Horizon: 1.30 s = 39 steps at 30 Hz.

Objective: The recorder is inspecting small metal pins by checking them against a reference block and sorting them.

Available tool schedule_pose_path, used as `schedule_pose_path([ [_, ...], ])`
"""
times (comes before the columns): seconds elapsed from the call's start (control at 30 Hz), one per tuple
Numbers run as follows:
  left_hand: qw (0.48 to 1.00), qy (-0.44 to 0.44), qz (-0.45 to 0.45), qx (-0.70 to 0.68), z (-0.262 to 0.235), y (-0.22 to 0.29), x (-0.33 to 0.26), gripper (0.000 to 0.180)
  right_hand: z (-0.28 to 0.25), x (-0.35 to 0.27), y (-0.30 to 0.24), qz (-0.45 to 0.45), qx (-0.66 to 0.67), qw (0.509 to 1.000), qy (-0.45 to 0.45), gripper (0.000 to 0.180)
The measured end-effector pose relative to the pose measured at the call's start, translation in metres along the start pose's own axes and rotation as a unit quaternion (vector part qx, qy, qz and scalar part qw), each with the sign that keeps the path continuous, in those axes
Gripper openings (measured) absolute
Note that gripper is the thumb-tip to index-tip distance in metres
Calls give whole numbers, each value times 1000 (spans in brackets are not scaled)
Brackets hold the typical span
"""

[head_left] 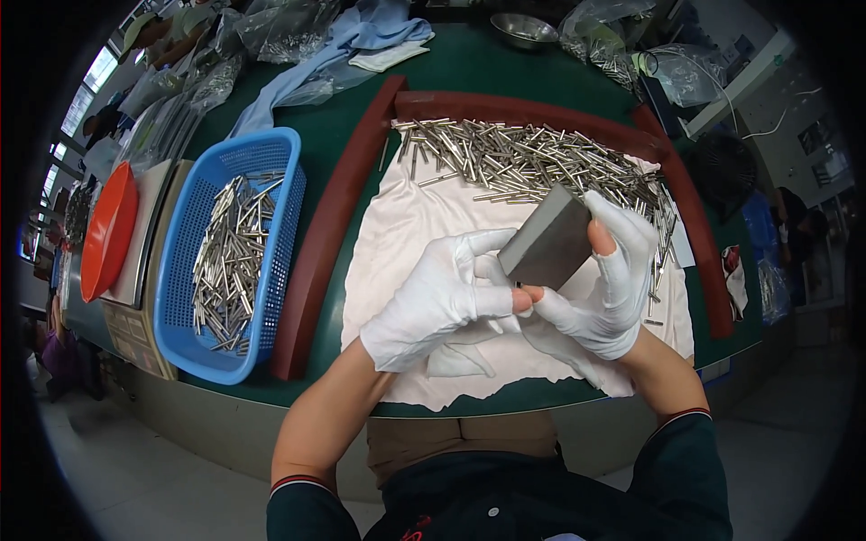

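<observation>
A dark grey rectangular block (550, 242) is held up, tilted, between my two white-gloved hands. My left hand (442, 287) closes on its lower left edge, the bare thumb tip pointing inward. On the block's right side, my right hand (609, 293) grips with bent fingers, and bare fingertips show through the glove. The two thumbs nearly meet below the block. Behind it, many thin metal pins (514, 158) lie heaped on a pale pink cloth (397, 234). A few loose pins lie on the cloth by my right hand. Whether a pin is between my fingers is hidden.
Dark red rails (320, 257) border the cloth on three sides of the green table (460, 68). At left stand a blue basket (171, 311) with metal pins and an orange-red bowl (108, 234). Behind are a blue cloth (311, 63), plastic bags and a metal bowl (523, 29).
</observation>
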State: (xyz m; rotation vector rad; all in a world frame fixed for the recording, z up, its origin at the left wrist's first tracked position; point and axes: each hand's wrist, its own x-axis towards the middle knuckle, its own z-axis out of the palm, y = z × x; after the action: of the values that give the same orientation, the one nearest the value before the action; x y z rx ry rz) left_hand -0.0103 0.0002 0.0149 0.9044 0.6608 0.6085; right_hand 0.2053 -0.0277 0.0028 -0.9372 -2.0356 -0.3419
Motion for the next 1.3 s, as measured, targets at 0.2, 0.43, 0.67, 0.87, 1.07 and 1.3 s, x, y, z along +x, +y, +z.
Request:
schedule_pose_path([
  [0.2, 1000, -24, 9, -2, -2, 2, -3, 74, -2, 1, 2, 31, 56, 998, -19, 90],
  [0.43, 1000, -17, 12, 18, 4, 1, 0, 73, -1, 2, 4, 104, 148, 982, -49, 86],
  [0.67, 1000, -4, 19, 19, -3, -3, 1, 70, 0, 0, 7, 105, 99, 988, -54, 85],
  [0.87, 1000, -5, 17, 21, -2, -2, 0, 71, -3, 3, 4, 111, 116, 985, -58, 86],
  [1.07, 999, -14, 6, 28, -7, -6, 2, 70, -2, 1, 2, 141, 156, 975, -70, 86],
  [1.3, 999, -23, 23, -10, -2, -3, 3, 73, -2, 2, 1, 120, 96, 987, -53, 87],
])
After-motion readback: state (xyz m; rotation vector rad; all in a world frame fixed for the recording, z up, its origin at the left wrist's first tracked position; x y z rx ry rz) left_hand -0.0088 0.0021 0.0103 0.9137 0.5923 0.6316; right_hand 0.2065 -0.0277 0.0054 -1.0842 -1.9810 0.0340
